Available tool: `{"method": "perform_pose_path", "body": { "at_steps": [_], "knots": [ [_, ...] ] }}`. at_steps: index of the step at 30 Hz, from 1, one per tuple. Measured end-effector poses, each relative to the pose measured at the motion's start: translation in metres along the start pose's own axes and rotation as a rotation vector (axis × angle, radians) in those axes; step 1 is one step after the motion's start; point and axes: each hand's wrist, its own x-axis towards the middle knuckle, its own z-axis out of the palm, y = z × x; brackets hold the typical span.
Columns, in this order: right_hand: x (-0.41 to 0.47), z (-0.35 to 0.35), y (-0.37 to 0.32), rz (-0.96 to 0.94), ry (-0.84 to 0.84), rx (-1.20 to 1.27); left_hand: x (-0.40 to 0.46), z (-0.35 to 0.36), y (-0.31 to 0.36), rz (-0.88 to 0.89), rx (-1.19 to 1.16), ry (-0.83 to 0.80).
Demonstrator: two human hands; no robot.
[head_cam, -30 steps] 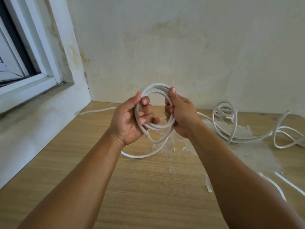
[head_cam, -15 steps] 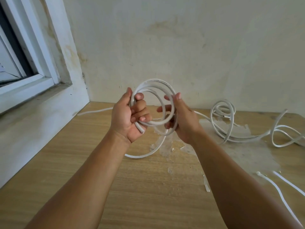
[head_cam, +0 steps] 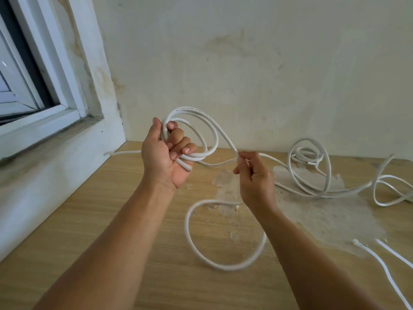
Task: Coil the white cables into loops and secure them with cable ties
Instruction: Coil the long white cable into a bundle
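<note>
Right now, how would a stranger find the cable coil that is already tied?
Start at the wooden table and go to its far right, near the wall. The small tied coil lies there inside one larger loose loop. Unlike the cables around it, its turns are bundled tightly together.

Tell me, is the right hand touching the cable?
Touching. The head view shows the right hand pinching the cable between thumb and fingertips.

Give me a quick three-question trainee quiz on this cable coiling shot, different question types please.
1. True or false: the left hand grips the coil.
2. What does the right hand pinch? A) a cable tie B) the white cable C) nothing
3. Fill in: the second coil rests on the ____.

Key: 1 true; 2 B; 3 table.
</note>
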Motion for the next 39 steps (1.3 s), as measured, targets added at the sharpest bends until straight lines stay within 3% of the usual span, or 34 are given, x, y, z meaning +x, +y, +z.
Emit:
{"method": "perform_pose_path", "body": {
  "at_steps": [4, 14, 18, 22, 27, 30, 33, 36, 39],
  "knots": [
    [-0.008, 0.002, -0.015, -0.216, -0.068, -0.223, 0.003, -0.002, 0.001, 0.032, 0.033, -0.017],
    [-0.018, 0.013, -0.053, -0.331, -0.534, -0.388, 0.008, -0.006, -0.015, 0.074, 0.168, 0.023],
    [-0.026, 0.017, -0.054, -0.208, -0.653, -0.242, 0.01, -0.008, -0.016, 0.136, 0.157, 0.09],
    [-0.041, 0.019, -0.038, 0.06, -0.563, 0.066, 0.018, -0.006, 0.002, 0.224, 0.072, 0.171],
    [-0.047, 0.017, -0.008, 0.132, -0.563, -0.072, 0.019, -0.007, 0.014, 0.251, 0.029, 0.168],
    [-0.051, 0.025, -0.005, 0.02, -0.425, -0.081, 0.019, -0.011, 0.013, 0.26, 0.068, 0.16],
    [-0.053, 0.03, -0.007, -0.292, -0.331, -0.133, 0.018, -0.015, 0.01, 0.268, 0.165, 0.155],
    [-0.049, 0.029, -0.017, -0.587, -0.344, -0.245, 0.017, -0.019, 0.003, 0.238, 0.326, 0.153],
    [-0.039, 0.027, -0.03, -0.756, -0.374, -0.324, 0.016, -0.026, -0.004, 0.237, 0.536, 0.126]
  ]
}}
